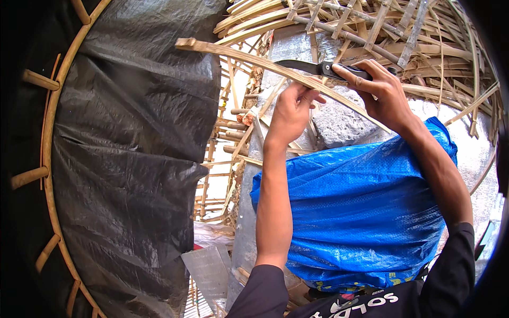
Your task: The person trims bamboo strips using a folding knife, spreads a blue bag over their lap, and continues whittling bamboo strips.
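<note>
A long split bamboo strip [233,54] slants across the upper middle, its knobby end at the upper left. My left hand [291,108] grips it from below near its middle, fingers curled round the underside. In my right hand [379,90] is a folding knife [305,67] with a black handle and a dark curved blade. The blade points left, lying along the upper edge of the strip close to my left fingers. A blue woven tarp [366,212] drapes over my lap beneath both forearms.
A rough grey stone [342,124] sits just beyond the tarp. Many cut bamboo strips [445,58] pile up at the upper right. Black plastic sheeting [132,143] hangs on the left beside a bamboo frame [47,148]. A grey flat board [209,273] lies at the lower middle.
</note>
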`<state>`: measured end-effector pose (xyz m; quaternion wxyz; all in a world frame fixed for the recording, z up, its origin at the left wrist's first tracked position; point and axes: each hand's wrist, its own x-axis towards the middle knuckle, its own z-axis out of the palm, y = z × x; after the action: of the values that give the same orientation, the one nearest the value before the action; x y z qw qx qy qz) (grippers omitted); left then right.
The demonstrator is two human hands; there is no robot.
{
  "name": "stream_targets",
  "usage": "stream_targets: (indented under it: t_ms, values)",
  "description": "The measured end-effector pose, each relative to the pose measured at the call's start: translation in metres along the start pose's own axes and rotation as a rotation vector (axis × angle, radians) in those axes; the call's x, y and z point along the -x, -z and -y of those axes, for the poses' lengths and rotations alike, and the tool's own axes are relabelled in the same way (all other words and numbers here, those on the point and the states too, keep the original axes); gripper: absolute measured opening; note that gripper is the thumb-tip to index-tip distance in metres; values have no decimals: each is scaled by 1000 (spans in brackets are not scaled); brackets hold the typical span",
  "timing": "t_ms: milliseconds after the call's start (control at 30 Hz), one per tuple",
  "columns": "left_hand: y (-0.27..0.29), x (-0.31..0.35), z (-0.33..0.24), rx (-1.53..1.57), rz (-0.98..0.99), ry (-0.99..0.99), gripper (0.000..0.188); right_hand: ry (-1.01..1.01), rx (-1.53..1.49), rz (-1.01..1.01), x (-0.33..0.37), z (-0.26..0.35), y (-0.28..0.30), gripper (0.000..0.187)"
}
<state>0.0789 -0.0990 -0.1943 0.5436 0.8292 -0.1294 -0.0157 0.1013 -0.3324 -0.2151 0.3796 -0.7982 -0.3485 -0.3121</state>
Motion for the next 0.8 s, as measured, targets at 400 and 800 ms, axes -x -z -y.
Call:
stream_targets:
  t_ms: [400,800]
  values:
    - [89,22,5,132,-647,-155,30,-227,-193,-207,2,-28,-15,51]
    - [75,0,81,-308,216,642,79,-659,-479,-246,12,-50,-6,52]
